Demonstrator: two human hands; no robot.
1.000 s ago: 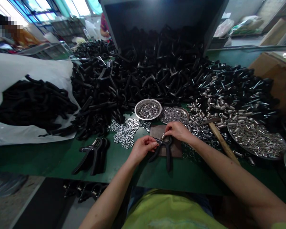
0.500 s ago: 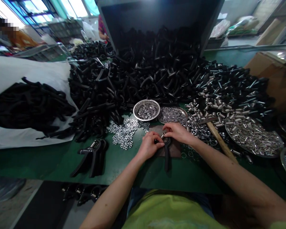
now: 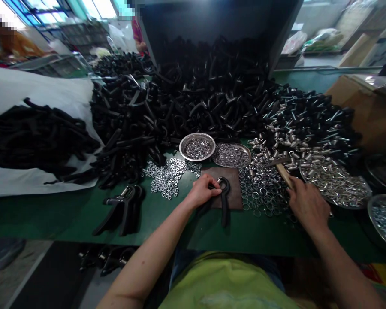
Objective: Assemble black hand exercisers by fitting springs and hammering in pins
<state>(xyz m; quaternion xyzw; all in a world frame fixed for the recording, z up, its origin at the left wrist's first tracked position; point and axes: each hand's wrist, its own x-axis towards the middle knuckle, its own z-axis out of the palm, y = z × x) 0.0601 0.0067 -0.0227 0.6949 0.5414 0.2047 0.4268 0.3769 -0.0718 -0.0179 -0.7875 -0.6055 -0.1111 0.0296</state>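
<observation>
My left hand [image 3: 206,190] pinches the top of a black hand grip exerciser [image 3: 224,206], near its metal spring [image 3: 220,180]. The exerciser lies with its top on a brown square pad [image 3: 233,173], one handle pointing toward me. My right hand [image 3: 309,206] is wrapped round the wooden handle of a hammer [image 3: 284,175], whose head rests among loose springs and rings. Between my hands, thin metal rings [image 3: 260,199] lie scattered beside the pad. Farther left, assembled grip exercisers [image 3: 124,210] stand together on the green table [image 3: 167,223].
A bowl of small metal parts [image 3: 197,147] and a plate of rings [image 3: 231,155] sit behind the pad. Nuts [image 3: 167,178] lie to their left. Black handles [image 3: 193,107] are heaped across the back. Pins fill a tray [image 3: 341,182] at right, near a cardboard box [image 3: 363,111].
My right hand has left the exerciser's top and moved right onto the hammer handle. My left hand stays at the exerciser.
</observation>
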